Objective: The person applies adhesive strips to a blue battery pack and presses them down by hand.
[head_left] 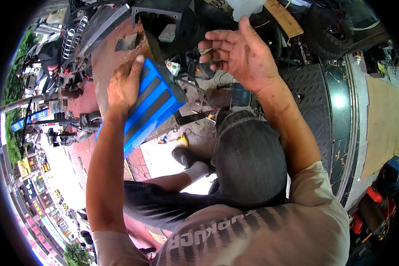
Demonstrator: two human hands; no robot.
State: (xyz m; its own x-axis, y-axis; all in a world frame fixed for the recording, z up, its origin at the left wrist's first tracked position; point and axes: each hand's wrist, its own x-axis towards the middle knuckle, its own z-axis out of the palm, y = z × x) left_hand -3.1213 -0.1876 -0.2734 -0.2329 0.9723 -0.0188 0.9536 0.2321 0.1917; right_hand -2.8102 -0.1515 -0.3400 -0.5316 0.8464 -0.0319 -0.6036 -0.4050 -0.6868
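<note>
My left hand (124, 86) grips the top edge of a flat blue box with two dark stripes (150, 108), holding it tilted in the air left of my raised knee. My right hand (237, 53) is up and to the right, palm turned toward me, fingers curled around a small pale object (205, 51) that I cannot make out. Between and behind the two hands sits dark scooter bodywork with an open black compartment (164, 22) and loose wiring.
A black ribbed scooter footboard (317, 106) lies at right, with a tyre (328, 26) above it. Brown cardboard (383, 124) lies at far right. Small parts litter the concrete by my black shoe (184, 156). Parked scooters (44, 57) and a street are at left.
</note>
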